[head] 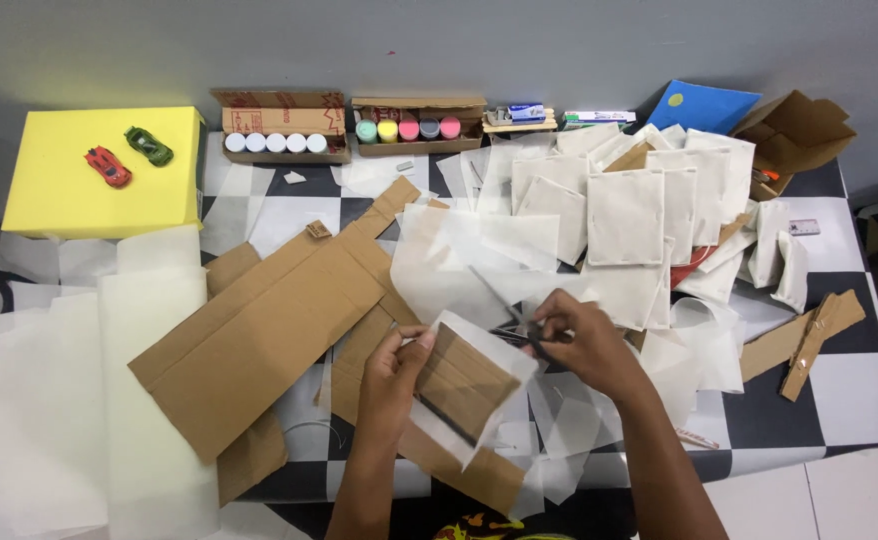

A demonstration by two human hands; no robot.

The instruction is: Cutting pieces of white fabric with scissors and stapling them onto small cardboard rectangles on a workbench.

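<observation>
On the checkered worktop (859, 390) we see a heap of wrapped panels (624, 215) — finished, we judge. Our left hand (394, 375) grips a half-wrapped card (464, 385); our right hand (579, 340) pinches scissors (504, 300) at its paper (489, 335).

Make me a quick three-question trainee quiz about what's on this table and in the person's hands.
1. True or false: the left hand holds a cardboard piece wrapped in white paper.
2. How many toy cars sit on the yellow box?
3. The right hand holds: A) scissors B) a brush C) a cup

Key: 1 true; 2 two; 3 A
</observation>
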